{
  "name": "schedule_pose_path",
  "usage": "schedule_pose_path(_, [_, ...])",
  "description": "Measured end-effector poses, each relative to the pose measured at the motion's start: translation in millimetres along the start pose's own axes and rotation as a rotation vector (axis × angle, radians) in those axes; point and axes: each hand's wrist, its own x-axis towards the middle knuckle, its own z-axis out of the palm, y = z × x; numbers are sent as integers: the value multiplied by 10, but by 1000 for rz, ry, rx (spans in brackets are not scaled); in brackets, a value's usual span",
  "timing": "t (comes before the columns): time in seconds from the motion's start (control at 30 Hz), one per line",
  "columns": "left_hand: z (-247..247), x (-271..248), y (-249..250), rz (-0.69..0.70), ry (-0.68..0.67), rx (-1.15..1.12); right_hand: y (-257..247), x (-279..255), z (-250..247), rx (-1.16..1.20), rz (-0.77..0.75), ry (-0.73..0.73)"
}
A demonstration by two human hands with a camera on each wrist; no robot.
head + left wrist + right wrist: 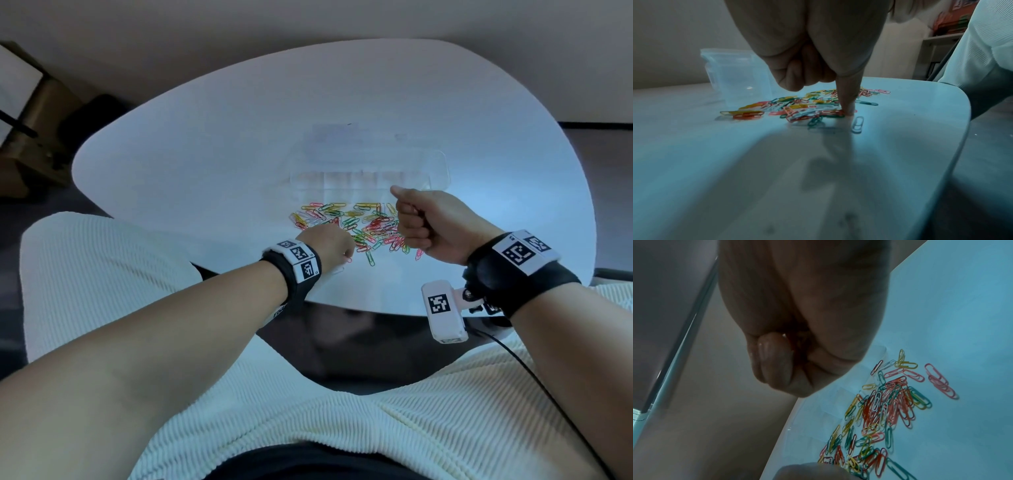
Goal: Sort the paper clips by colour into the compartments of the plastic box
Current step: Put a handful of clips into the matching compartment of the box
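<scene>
A pile of coloured paper clips (363, 222) (884, 410) lies on the white table just in front of the clear plastic box (436, 164) (735, 76). My left hand (325, 243) is at the pile's near left edge. One straight finger (847, 105) presses down on a red clip (830, 112) while the other fingers stay curled. A pale clip (858, 124) lies apart beside that fingertip. My right hand (418, 219) (797, 361) hovers over the pile's right side as a closed fist, thumb on top. No clip shows inside it.
The white table (205, 154) has rounded edges, with its near edge close behind my wrists. Bare tabletop surrounds the pile and box. A few pink clips (939, 381) lie loose to the right of the pile. A cardboard box (30, 113) stands on the floor at far left.
</scene>
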Motion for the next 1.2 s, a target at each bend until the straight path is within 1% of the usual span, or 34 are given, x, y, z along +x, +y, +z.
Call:
schedule_pose_path(0.13, [1, 40, 71, 30, -39, 151, 12, -11, 18, 1, 10, 23])
schedule_pose_path(0.2, [-16, 45, 105, 52, -47, 161, 14, -14, 6, 6, 20, 51])
schedule_pose_path(0.27, [-47, 27, 120, 56, -24, 107, 18, -15, -31, -18, 29, 95])
schedule_pose_path(0.33, [-98, -13, 122, 33, 64, -48, 4, -25, -86, -63, 46, 108])
schedule_pose_path(0.4, [-203, -42, 131, 15, 171, -298, -53, -41, -160, -129, 63, 130])
schedule_pose_path(0.47, [-365, -12, 145, -24, 246, -542, -150, -45, -233, -213, 69, 214])
schedule_pose_path(0.5, [-460, 18, 155, -67, 270, -643, -209, -38, -268, -247, 66, 271])
schedule_pose_path(0.53, [-559, 42, 172, -111, 285, -752, -270, -25, -310, -270, 57, 332])
schedule_pose_path(0.6, [-717, 80, 225, -138, 298, -1032, -381, 11, -392, -292, 30, 424])
schedule_pose_path(0.67, [-833, 128, 295, -129, 258, -1225, -446, 64, -478, -290, 12, 452])
schedule_pose_path(0.73, [-888, 204, 366, -109, 223, -1289, -455, 102, -543, -301, 29, 458])
schedule_pose_path(0.8, [-893, 310, 409, -135, 193, -1305, -417, 137, -593, -286, 53, 461])
schedule_pose_path(0.87, [-874, 421, 432, -190, 147, -1273, -373, 167, -619, -198, 52, 469])
schedule_pose_path(0.93, [-873, 521, 457, -245, 104, -1240, -373, 217, -611, -60, 14, 453])
schedule_pose_path(1.0, [-904, 608, 495, -298, 99, -1232, -410, 286, -588, 48, -43, 437])
schedule_pose_path(1.07, [-959, 701, 542, -335, 113, -1263, -449, 355, -577, 113, -65, 434])
schedule_pose_path(1.2, [-1080, 852, 650, -373, 125, -1465, -467, 423, -630, 73, 43, 369])
